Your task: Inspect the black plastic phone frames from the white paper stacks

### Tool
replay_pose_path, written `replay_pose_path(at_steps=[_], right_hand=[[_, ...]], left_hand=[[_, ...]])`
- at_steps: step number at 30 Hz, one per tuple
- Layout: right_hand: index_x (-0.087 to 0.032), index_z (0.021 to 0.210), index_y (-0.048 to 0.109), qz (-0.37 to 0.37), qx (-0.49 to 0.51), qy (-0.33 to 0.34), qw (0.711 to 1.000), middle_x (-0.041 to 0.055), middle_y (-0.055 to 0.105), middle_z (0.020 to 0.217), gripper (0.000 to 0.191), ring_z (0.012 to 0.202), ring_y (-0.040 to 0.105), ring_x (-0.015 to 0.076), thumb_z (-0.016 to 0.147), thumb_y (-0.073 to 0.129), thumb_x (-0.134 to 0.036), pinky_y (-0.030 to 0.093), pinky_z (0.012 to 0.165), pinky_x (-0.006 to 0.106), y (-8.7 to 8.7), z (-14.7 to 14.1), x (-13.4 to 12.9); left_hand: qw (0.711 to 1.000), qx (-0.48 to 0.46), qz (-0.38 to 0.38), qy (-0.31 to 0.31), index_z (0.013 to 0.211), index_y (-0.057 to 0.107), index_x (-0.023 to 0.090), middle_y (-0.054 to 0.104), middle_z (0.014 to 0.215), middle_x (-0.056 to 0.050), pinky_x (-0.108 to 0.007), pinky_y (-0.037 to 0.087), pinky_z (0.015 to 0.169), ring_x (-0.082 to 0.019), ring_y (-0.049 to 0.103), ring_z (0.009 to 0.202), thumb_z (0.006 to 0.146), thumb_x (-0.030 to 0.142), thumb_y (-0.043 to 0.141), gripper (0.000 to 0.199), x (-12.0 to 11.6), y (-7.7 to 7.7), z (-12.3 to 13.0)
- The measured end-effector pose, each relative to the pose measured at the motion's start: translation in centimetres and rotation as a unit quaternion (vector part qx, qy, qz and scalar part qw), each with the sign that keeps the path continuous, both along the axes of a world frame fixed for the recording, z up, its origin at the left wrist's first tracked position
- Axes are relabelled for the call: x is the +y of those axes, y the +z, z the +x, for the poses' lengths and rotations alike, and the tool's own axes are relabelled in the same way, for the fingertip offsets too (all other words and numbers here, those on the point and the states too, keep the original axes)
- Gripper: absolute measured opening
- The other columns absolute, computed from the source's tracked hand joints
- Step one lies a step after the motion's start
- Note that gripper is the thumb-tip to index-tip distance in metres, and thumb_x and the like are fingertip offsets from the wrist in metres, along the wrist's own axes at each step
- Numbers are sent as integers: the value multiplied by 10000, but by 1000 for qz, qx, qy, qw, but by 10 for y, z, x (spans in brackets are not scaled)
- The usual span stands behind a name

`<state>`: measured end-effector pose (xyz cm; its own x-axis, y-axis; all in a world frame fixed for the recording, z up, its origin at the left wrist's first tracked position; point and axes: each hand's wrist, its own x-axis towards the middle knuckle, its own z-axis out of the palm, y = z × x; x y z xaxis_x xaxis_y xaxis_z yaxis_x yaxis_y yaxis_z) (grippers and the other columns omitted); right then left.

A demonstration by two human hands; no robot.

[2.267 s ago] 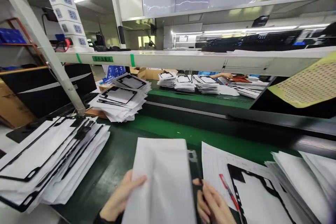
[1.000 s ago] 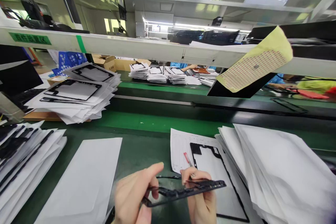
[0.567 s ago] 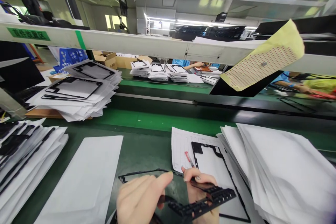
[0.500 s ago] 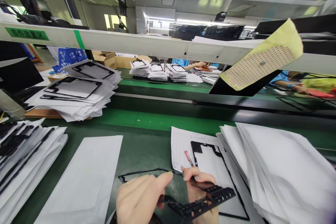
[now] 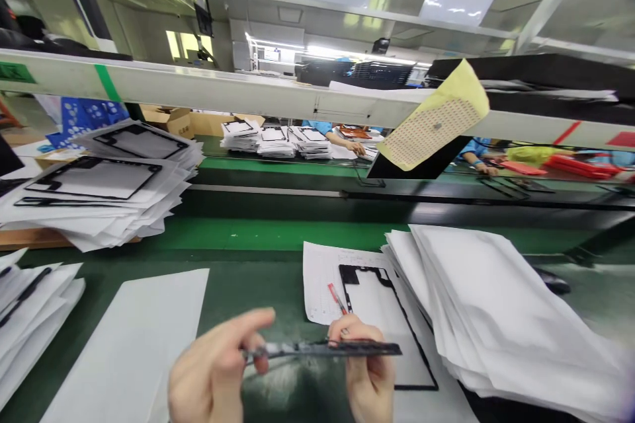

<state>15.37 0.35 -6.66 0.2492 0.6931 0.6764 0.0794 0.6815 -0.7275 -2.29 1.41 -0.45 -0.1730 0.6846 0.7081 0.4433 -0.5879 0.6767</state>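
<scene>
A thin black frame (image 5: 317, 348) is held up edge-on above the green table, slightly blurred. My right hand (image 5: 364, 363) grips its right part, fingers closed round it. At its left end is my left hand (image 5: 218, 363), fingertips bent on the edge and index finger stretched out above it. Behind my right hand another black frame (image 5: 414, 330) lies flat on white sheets. Near its left edge a red pen (image 5: 337, 299) rests on a printed sheet (image 5: 317, 277).
White sheets (image 5: 476, 304) are stacked at the right; one blank sheet (image 5: 133, 337) lies left. Stacks with black frames (image 5: 104, 178) stand further left. A shelf rail (image 5: 208, 82) crosses above, with a hanging yellow sheet (image 5: 431, 125). Other people's hands work beyond.
The held frame has turned from tilted to nearly level and edge-on. My left hand has moved left, its index finger now raised off the frame. The whole view has swung to the right.
</scene>
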Motion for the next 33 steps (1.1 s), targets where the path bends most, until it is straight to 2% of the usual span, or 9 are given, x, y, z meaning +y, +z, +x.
replay_pose_path(at_steps=[2, 4, 6, 8, 11, 16, 24, 30, 33], right_hand=[[-218, 924, 623, 37, -92, -59, 993, 11, 600, 664, 176, 585, 566, 139, 977, 459, -183, 477, 511, 239, 17, 5, -2], [-190, 967, 634, 76, -191, -97, 974, 34, 641, 709, 217, 610, 603, 146, 915, 469, -60, 493, 523, 250, 35, 7, -4], [-171, 982, 627, 107, -253, -106, 956, 49, 672, 742, 290, 619, 628, 152, 843, 455, 17, 494, 516, 255, 50, 5, -7], [-168, 934, 613, 131, -277, -118, 945, 36, 671, 701, 321, 556, 605, 140, 796, 425, 52, 457, 471, 247, 61, -1, -11], [-165, 877, 590, 143, -289, -137, 937, 19, 654, 650, 327, 491, 559, 121, 750, 406, 73, 412, 436, 238, 70, -9, -18], [-169, 873, 554, 110, -343, -102, 927, 24, 645, 639, 299, 489, 574, 121, 753, 389, 50, 421, 453, 233, 74, -8, -24], [-185, 904, 541, 89, -399, -102, 907, 31, 657, 634, 243, 467, 567, 135, 807, 402, -12, 397, 449, 253, 77, -6, -27], [-165, 917, 555, 89, -410, -103, 902, 35, 649, 643, 238, 479, 549, 134, 825, 408, -3, 384, 463, 262, 73, -10, -31], [-167, 916, 570, 87, -420, -84, 900, 41, 657, 659, 176, 488, 553, 132, 923, 408, -96, 397, 462, 260, 74, -6, -28]], left_hand=[[998, 30, -31, 49, 1227, 579, 224, 696, 906, -32, -259, 515, 651, -142, 639, 698, 969, 251, 402, 314, 7, -1, -4], [993, 81, 45, 75, 1317, 515, 173, 633, 1216, -113, -334, 500, 890, -213, 637, 1023, 886, 155, 536, 432, 10, 1, -2], [984, 106, 138, 34, 1219, 585, 144, 622, 1227, -130, -385, 454, 969, -255, 587, 1131, 867, 105, 514, 361, 7, 4, 4], [984, 85, 151, -39, 1087, 635, 142, 681, 928, -87, -340, 497, 787, -202, 636, 880, 919, 132, 389, 298, 0, 6, 11], [988, 59, 116, -82, 1037, 637, 130, 556, 628, -28, -292, 386, 519, -145, 496, 547, 969, 284, 313, 364, -10, 6, 17], [989, 96, 109, -10, 1026, 643, 117, 553, 637, -22, -282, 389, 556, -136, 508, 566, 914, 277, 453, 273, -17, 8, 15], [991, 114, 64, 0, 998, 621, 172, 481, 590, 3, -262, 353, 497, -123, 454, 498, 953, 464, 345, 404, -21, 6, 12], [988, 129, 59, -56, 995, 632, 188, 508, 584, 2, -265, 367, 455, -135, 492, 477, 914, 610, 350, 514, -17, 6, 6], [990, 98, 75, -67, 829, 600, 203, 489, 533, 26, -248, 342, 414, -111, 447, 431, 817, 621, 563, 420, -13, 6, 2]])
